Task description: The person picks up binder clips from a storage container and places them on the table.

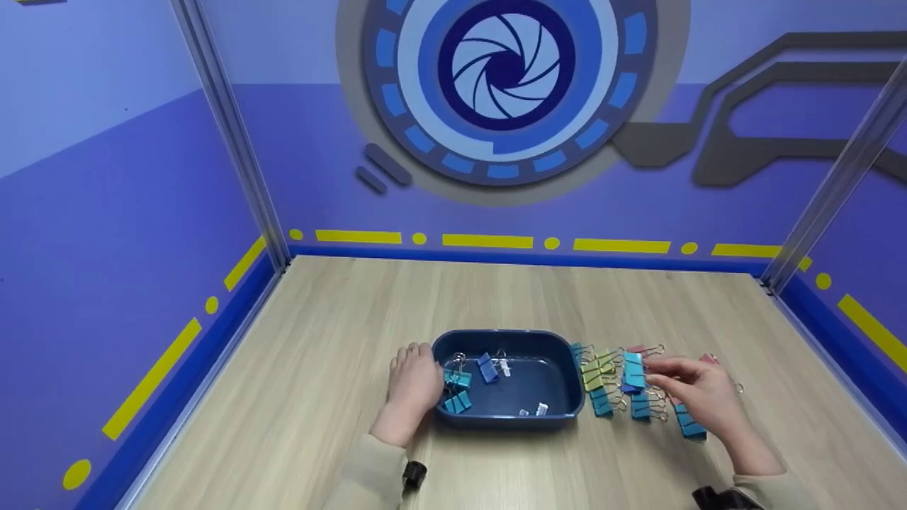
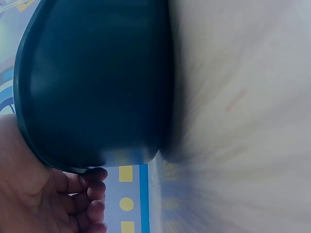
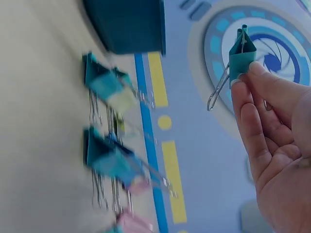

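Observation:
A dark blue plastic box sits on the table. My left hand holds its left end; in the left wrist view its bent fingers lie by the box's rim. My thumb there is hidden. Inside the box, teal binder clips lie at the left, with a blue binder clip nearer the middle. My right hand pinches a teal binder clip between thumb and fingertips, raised above the other clips to the right of the box.
Right of the box stand rows of binder clips, among them a yellow one, teal ones and pink ones, partly behind my right hand. Small whitish pieces lie on the box floor. Purple-blue walls close off the table's back and sides.

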